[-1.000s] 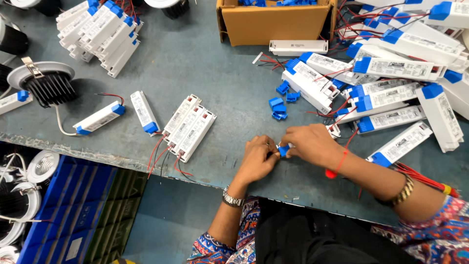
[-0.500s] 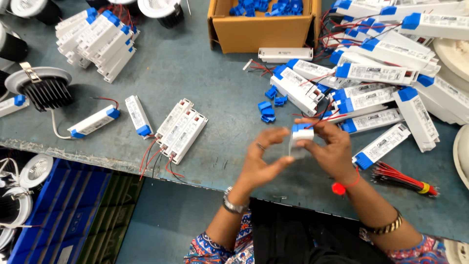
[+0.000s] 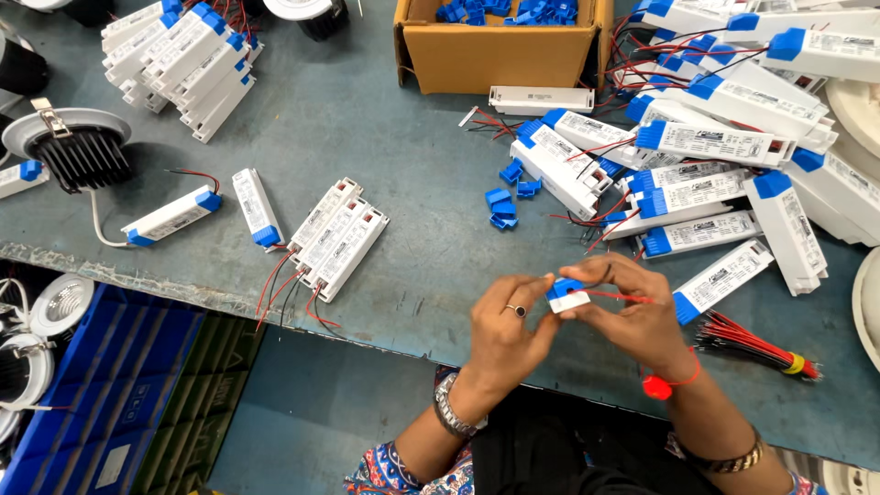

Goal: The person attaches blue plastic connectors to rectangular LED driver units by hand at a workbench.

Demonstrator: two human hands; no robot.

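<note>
Pinching a small white driver box with a blue end cap (image 3: 567, 295) between them, the left hand (image 3: 504, 332) and right hand (image 3: 632, 316) hold it just above the grey tabletop (image 3: 412, 183) near its front edge, loose blue caps (image 3: 506, 197) lying beyond, a red wire bundle (image 3: 756, 339) at right

Left hand (image 3: 502, 339): ring, metal watch. Right hand (image 3: 632, 321): red thread, gold bangle.

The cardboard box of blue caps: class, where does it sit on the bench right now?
In the head view, the cardboard box sits at the top centre of the grey bench, far from both hands, with a white driver unit lying just in front of it.
</note>
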